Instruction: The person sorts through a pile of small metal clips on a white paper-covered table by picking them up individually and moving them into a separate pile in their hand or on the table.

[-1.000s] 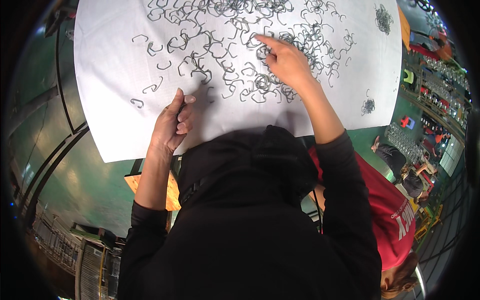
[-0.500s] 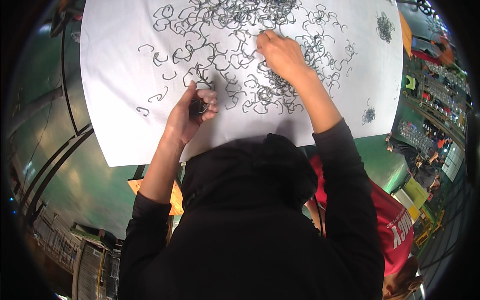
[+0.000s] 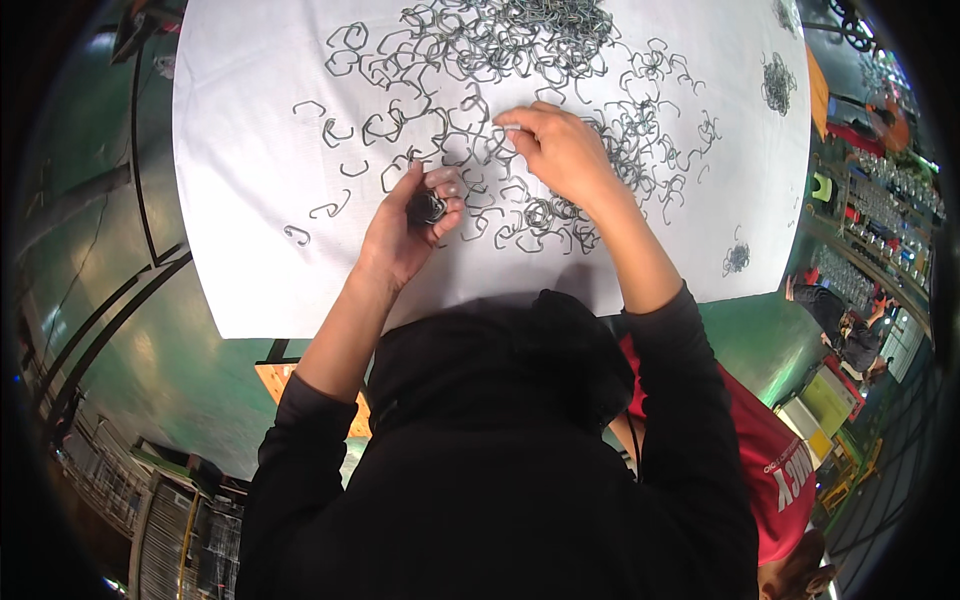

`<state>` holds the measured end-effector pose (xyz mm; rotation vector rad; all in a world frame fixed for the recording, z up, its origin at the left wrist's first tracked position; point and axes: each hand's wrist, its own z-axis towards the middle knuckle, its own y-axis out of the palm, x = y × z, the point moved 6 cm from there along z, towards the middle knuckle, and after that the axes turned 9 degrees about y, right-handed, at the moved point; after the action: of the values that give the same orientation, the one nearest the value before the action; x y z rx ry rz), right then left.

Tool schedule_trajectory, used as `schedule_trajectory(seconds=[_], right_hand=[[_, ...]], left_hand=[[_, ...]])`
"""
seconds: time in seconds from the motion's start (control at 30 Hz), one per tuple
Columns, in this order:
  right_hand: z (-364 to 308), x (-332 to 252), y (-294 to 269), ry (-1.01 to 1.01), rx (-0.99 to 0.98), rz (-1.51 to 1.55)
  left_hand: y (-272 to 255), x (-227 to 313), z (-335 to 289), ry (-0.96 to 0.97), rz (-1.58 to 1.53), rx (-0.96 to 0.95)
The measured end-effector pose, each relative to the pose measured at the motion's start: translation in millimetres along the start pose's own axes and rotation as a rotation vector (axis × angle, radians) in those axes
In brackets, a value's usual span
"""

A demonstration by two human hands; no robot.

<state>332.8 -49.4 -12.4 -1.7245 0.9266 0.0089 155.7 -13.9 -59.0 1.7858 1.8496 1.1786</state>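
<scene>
Occlusion, cropping noted.
We could not count the wire hooks [image 3: 433, 208] inside the left hand [image 3: 404, 228]; the top edge cropped the pile [image 3: 560, 30].

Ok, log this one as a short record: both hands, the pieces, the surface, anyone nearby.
Left hand: partly curled around dark bent wire pieces
Right hand: fingertips at the scattered hooks; grip unclear
Main heap: dense, at the sheet's far side
Small cluster: near the sheet's right edge
Surface: creased white sheet
Nearby: person in a red top, lower right
</scene>
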Motion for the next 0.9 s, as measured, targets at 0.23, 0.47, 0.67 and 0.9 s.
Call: schedule_trajectory(seconds=[0.23, 0.47, 0.67, 0.9], right_hand=[[40.3, -1.6, 0.4, -0.008, 0.177, -0.114], [50.8, -1.2, -19.9, 0.173, 0.135, -0.244], [31.0, -29.1, -8.1, -0.059, 0.276, -0.128], [27.2, -32.4, -6.5, -0.061, 0.283, 0.027]], left_hand=[[-6.9, 18.5, -11.0, 0.043, 0.004, 0.122], [-23.9, 29.8, -20.6, 0.100, -0.067, 0.152], [-37.2, 40.6, -21.8, 0.135, -0.084, 0.174], [-37.3, 51.0, -25.0, 0.182, -0.111, 0.139]])
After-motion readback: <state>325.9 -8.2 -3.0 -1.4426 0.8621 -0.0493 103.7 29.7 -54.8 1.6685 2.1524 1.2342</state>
